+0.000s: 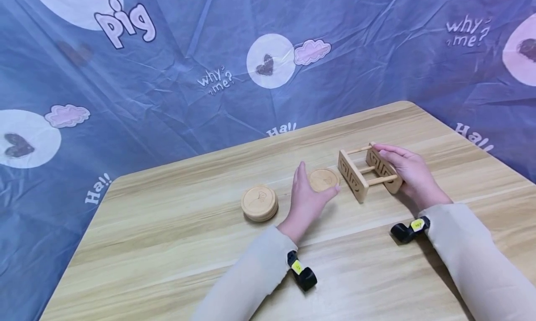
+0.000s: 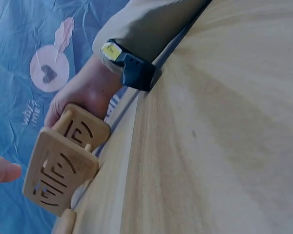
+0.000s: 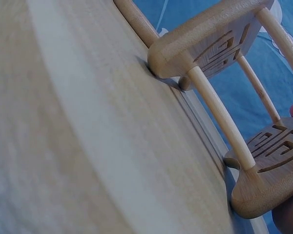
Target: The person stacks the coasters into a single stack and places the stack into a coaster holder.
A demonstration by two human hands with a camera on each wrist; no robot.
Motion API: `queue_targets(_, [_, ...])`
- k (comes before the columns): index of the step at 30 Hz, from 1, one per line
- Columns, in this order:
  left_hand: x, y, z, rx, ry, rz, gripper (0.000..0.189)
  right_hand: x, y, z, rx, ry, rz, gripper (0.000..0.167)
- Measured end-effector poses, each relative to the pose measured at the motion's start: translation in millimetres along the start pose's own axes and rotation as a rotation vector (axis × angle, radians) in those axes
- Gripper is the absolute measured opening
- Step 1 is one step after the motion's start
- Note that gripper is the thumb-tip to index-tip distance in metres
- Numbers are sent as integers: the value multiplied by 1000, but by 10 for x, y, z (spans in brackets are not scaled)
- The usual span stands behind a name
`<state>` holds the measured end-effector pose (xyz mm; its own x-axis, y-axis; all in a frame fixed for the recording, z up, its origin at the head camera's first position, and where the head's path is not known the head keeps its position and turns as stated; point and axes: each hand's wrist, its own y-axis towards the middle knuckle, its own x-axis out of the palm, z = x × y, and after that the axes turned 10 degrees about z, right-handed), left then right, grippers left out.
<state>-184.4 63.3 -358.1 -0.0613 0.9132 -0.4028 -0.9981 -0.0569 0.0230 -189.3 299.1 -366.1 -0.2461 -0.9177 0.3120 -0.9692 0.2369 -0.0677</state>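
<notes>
A wooden coaster holder with two cut-out end panels joined by rods stands on the table. My right hand grips its right-hand panel, fingers behind it and partly hidden. A single round wooden coaster lies flat just left of the holder. Around that coaster my left hand is spread, thumb and fingers wide apart. In the left wrist view the thumb shows at the left edge, apart from the coaster's rim. Left of this hand sits a stack of round coasters, the top one engraved.
The light wood-grain table has its far edge against a blue printed cloth. A black wrist camera is strapped to the left sleeve, and another wrist camera to the right one.
</notes>
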Motion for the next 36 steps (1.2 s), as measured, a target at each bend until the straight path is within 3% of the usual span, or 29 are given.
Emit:
queue_targets(15, [225, 207, -109, -77, -2, 51, 106, -9, 5, -40, 15, -21, -6, 18])
queue_targets(36, [333, 285, -155, -14, 148, 74, 101, -12, 3, -3, 3, -14, -6, 18])
